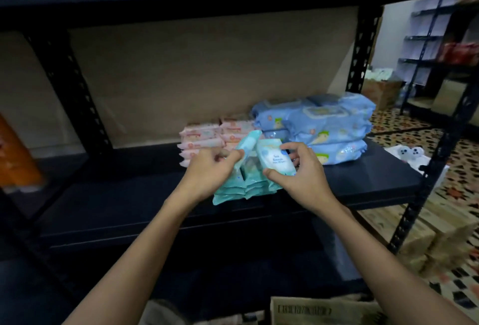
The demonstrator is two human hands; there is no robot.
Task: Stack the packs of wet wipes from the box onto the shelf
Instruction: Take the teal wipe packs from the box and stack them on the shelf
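Both hands worked at the middle of the frame, over the dark shelf [363, 177]. Left of centre, the left hand [210, 169] pinched the edge of a teal pack [247, 144], which stood tilted above the low stack of teal packs [243, 187] near the shelf's front edge. Just right of it, the right hand [303, 171] gripped a second teal pack [276, 160], thumb under its lower edge and fingers over the top, label facing up. The two hands were close but not touching. Behind them sat pink packs [201, 140], and to the right a taller pile of large blue packs [329, 127]. At the bottom edge, a cardboard box [321, 310] showed only partly.

The teal stack looked uneven and soft, sitting close to the shelf lip; setting two more packs down at an angle could have tipped it forward off the shelf. The left pinch seemed light, so that pack might have slipped.
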